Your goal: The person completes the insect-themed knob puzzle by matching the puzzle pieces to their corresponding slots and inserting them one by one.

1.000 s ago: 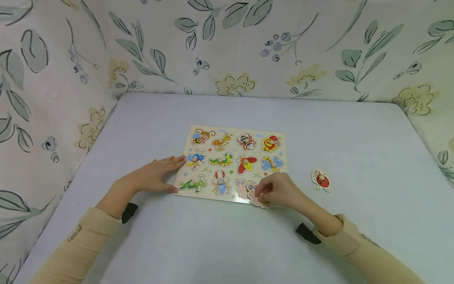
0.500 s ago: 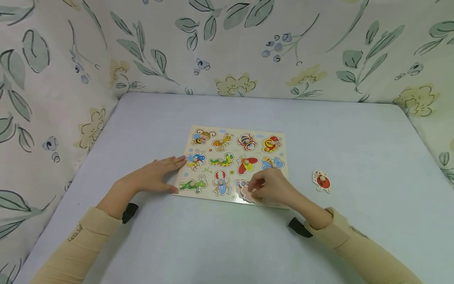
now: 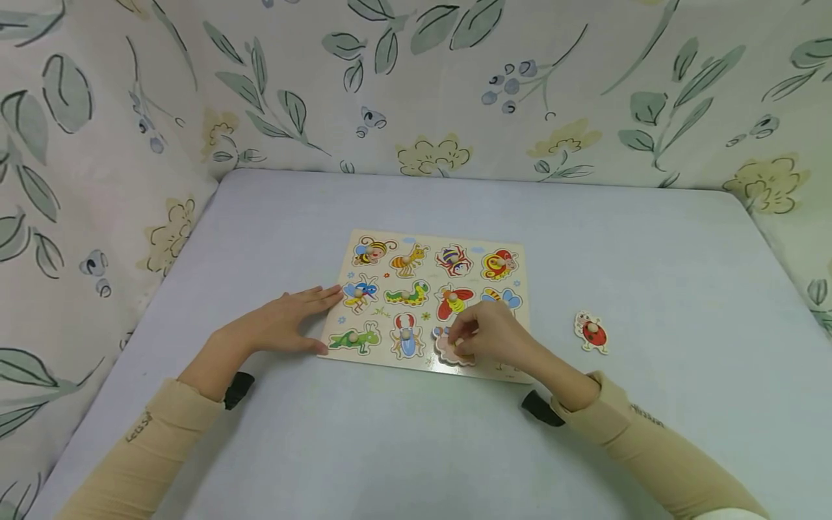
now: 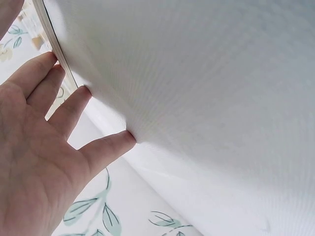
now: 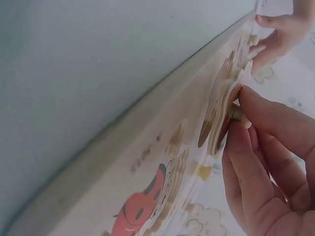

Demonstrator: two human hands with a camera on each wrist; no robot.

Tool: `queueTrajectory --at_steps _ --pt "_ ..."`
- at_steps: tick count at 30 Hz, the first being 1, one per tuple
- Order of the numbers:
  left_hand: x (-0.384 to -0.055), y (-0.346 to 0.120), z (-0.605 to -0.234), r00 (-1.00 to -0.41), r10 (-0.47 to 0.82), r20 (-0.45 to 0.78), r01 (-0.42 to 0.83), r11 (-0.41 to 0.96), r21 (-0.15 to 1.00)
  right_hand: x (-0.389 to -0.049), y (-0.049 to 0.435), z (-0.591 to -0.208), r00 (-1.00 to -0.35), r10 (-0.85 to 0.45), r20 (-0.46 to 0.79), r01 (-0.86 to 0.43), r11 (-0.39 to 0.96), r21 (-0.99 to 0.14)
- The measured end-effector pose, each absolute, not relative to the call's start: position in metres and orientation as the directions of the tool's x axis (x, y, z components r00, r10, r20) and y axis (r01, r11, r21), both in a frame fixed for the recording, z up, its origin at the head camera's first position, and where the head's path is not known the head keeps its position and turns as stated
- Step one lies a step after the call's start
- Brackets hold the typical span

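A wooden peg puzzle board (image 3: 419, 361) lies on the white table, with several insect pieces set in it. My right hand (image 3: 490, 334) pinches a pinkish puzzle piece (image 3: 443, 352) over the board's bottom row, third place from the left. In the right wrist view, the thumb and fingers are at the knob of this piece (image 5: 220, 123), which sits slightly tilted above the board; my hand hides part of its picture. With fingers outstretched, my left hand (image 3: 279, 322) touches the board's left edge, its fingertips against the rim in the left wrist view.
A red ladybug piece (image 3: 591, 333) lies on the table to the right of the board. Flowered cloth (image 3: 429, 87) rises behind the table (image 3: 364, 440) and along its sides. A dark wrist device (image 3: 542, 409) sits under the right forearm.
My right hand has moved left with the pinkish piece, from the board's front edge onto the recess in the bottom row. The left hand stays in place.
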State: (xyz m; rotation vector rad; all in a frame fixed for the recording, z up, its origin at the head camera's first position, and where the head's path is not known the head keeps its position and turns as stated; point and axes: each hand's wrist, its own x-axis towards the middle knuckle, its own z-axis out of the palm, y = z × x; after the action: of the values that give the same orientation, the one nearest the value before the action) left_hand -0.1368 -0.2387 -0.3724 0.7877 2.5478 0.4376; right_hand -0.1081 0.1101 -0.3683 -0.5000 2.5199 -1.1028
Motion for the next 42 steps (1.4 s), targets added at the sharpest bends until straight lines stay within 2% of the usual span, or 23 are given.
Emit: queueTrajectory --at_steps 19,31,37,42 --pt "-0.136 -0.238 -0.372 -0.749 0.580 -0.321 0.440 0.797 0.413 -0.109 0.108 -0.374 -0.866 -0.471 -0.171 -0.202 0.641 -0.740" --pt "-0.136 -0.237 -0.372 -0.751 0.574 -0.327 0.432 0.801 0.414 -0.111 0.108 -0.374 -0.851 -0.479 -0.215 -0.198 0.672 -0.714" --pt "-0.136 -0.237 -0.372 -0.752 0.567 -0.337 0.426 0.807 0.409 -0.109 0.112 -0.376 -0.834 -0.509 -0.213 -0.210 0.650 -0.730" --pt "-0.136 -0.237 -0.371 -0.752 0.566 -0.337 0.428 0.809 0.403 -0.105 0.123 -0.373 -0.851 -0.496 -0.173 -0.207 0.619 -0.757"
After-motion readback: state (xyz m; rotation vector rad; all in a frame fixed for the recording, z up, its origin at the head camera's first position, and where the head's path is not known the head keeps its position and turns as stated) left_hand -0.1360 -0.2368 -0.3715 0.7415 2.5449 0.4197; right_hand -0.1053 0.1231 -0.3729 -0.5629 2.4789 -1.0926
